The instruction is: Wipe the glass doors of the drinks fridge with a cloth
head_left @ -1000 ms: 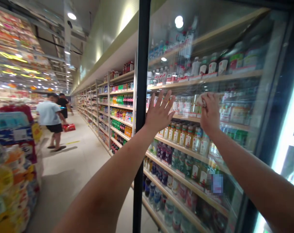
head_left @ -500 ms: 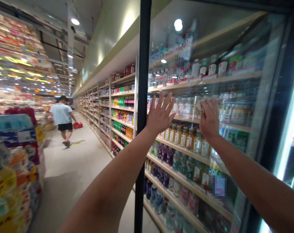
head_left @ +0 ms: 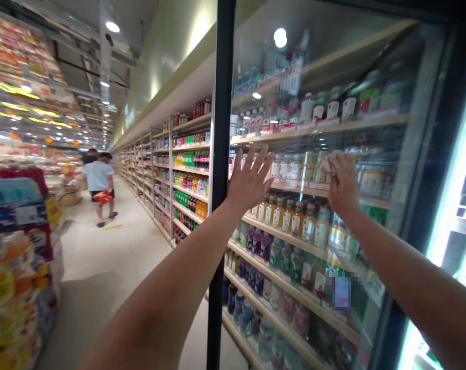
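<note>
My left hand (head_left: 250, 180) lies flat and open, fingers spread, against a glass fridge door (head_left: 371, 61) close to its black edge frame (head_left: 220, 128). My right hand (head_left: 342, 185) is closed on a crumpled white cloth (head_left: 329, 163) and presses it on the same glass, to the right of the left hand. Behind the glass, wooden shelves carry rows of drink bottles (head_left: 294, 218).
An aisle of open drink shelves (head_left: 186, 169) runs away on the left of the door. Two people (head_left: 98, 185) walk down the aisle, one carrying a red basket. Stacked packaged goods (head_left: 17, 257) stand at the near left. A lit fridge interior (head_left: 460, 216) is at the right.
My right hand with the cloth has shifted slightly right on the glass. The left hand stays flat in place. The person in the aisle has walked further away.
</note>
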The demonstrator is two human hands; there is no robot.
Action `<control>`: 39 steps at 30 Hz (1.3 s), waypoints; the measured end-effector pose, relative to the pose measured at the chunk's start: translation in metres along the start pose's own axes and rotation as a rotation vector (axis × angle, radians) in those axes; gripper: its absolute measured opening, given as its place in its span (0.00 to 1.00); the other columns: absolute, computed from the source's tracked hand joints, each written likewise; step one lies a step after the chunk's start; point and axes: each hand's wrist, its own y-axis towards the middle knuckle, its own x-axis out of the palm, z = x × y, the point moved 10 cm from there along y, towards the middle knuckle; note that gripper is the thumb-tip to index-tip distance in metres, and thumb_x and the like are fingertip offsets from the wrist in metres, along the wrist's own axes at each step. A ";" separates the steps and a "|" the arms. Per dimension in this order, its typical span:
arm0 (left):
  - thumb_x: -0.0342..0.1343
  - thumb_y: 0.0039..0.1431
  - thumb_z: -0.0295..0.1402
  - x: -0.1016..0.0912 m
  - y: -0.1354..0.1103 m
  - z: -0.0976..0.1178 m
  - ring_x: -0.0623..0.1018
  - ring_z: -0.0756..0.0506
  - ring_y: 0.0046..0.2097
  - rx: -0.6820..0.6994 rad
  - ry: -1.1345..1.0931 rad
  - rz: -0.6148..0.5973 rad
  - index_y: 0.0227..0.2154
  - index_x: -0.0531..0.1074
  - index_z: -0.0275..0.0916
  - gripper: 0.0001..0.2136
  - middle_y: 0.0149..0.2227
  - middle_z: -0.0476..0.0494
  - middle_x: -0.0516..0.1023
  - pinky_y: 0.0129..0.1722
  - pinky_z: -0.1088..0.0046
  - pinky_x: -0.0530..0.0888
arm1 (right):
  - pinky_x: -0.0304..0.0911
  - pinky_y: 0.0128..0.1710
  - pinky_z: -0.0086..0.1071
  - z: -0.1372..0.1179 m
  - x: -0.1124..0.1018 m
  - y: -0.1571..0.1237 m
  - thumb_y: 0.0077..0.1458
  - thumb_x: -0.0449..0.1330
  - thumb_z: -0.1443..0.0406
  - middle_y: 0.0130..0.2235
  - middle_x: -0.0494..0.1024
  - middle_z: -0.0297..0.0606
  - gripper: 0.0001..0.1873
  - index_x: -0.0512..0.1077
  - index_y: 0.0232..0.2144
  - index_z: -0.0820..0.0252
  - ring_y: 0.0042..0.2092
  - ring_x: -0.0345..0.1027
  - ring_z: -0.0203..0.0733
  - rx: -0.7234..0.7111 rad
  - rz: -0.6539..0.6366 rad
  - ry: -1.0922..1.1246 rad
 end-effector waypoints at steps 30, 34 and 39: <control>0.47 0.70 0.37 -0.029 0.007 0.005 0.43 0.35 0.73 0.009 -0.235 0.055 0.70 0.51 0.41 0.28 0.73 0.45 0.44 0.71 0.40 0.40 | 0.47 0.70 0.58 0.063 -0.043 -0.244 0.69 0.39 0.59 0.71 0.53 0.51 0.31 0.46 0.71 0.60 0.73 0.42 0.48 0.544 -0.058 -0.134; 0.48 0.70 0.38 -0.036 0.008 0.010 0.44 0.34 0.73 0.012 -0.217 0.075 0.69 0.52 0.38 0.28 0.73 0.44 0.45 0.70 0.39 0.40 | 0.45 0.72 0.52 0.030 -0.029 -0.224 0.69 0.41 0.61 0.72 0.50 0.42 0.30 0.48 0.71 0.55 0.73 0.40 0.43 0.491 -0.125 -0.062; 0.50 0.69 0.39 -0.041 0.010 0.014 0.46 0.33 0.73 0.018 -0.184 0.115 0.70 0.51 0.40 0.29 0.72 0.43 0.47 0.70 0.39 0.43 | 0.49 0.71 0.53 -0.018 -0.018 -0.237 0.68 0.44 0.65 0.72 0.51 0.38 0.31 0.47 0.71 0.49 0.74 0.38 0.43 0.322 -0.222 -0.009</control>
